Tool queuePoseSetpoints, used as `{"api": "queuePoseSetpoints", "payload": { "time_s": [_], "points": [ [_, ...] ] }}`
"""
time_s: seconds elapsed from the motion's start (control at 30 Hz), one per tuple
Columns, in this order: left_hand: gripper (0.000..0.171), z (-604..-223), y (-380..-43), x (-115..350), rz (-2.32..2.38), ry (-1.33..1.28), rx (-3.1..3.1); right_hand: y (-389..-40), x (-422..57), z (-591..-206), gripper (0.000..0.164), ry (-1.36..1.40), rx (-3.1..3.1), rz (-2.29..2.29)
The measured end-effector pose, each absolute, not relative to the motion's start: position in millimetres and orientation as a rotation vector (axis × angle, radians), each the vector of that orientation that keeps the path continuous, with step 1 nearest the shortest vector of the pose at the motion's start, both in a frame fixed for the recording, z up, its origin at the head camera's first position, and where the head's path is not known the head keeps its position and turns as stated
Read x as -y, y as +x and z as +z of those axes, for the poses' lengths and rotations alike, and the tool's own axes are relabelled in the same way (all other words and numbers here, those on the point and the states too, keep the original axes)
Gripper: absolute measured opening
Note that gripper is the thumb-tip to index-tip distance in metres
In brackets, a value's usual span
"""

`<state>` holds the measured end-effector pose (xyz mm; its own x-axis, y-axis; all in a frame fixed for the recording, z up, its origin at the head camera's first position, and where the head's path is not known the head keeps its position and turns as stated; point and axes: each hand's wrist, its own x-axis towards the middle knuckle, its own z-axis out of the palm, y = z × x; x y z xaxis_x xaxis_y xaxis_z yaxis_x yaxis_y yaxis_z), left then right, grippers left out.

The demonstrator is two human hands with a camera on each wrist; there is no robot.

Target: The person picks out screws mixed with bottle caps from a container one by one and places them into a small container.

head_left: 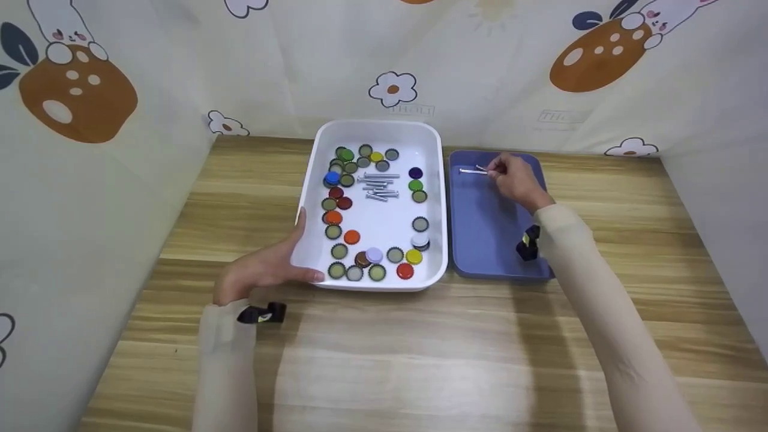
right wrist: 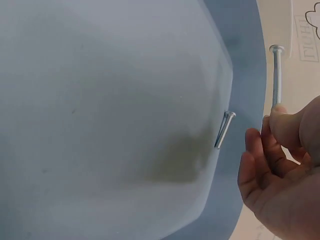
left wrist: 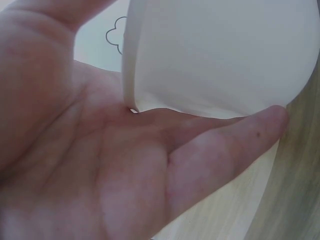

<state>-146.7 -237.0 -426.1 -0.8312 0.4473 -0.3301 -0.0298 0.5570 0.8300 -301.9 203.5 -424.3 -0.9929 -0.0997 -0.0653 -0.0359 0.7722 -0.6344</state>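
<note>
At the near left corner of a white tray [head_left: 384, 282], my left hand [head_left: 264, 264] spreads its thumb and fingers along the outside. The left wrist view shows a straight finger [left wrist: 225, 145] running along the tray's wall [left wrist: 220, 55]. My right hand [head_left: 516, 180] is over the far end of a blue tray [head_left: 486, 234], pinching a silver bolt [right wrist: 277, 75] between thumb and fingers, head end sticking out. A second bolt [right wrist: 226, 129] lies in the blue tray by its wall. Several bolts [head_left: 379, 186] lie together in the white tray.
Bottle caps of many colours, such as a red one [head_left: 405, 271] and a blue one [head_left: 332, 177], lie around the bolts in the white tray. Both trays stand side by side on a wood-grain table [head_left: 384, 360]. A printed cloth [head_left: 324, 66] hangs close behind them.
</note>
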Motion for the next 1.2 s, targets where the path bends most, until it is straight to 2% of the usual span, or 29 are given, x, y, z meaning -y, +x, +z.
{"api": "queuePoseSetpoints", "payload": {
  "time_s": [0.53, 0.8, 1.2],
  "points": [
    [0.130, -428.2, -145.3, 237.3, 1.254, 0.338, -2.284, -303.1, -202.8, -436.6, 0.017, -0.031, -2.937, -1.049],
    [0.129, -429.4, -147.1, 235.6, 1.315, 0.451, -2.265, -302.0, -201.2, -436.8, 0.020, -0.011, -2.908, -1.039],
    [0.128, -427.9, -146.7, 236.7, 1.319, 0.387, -2.248, -303.4, -201.3, -438.8, 0.022, 0.076, -2.936, -0.957]
  ]
}}
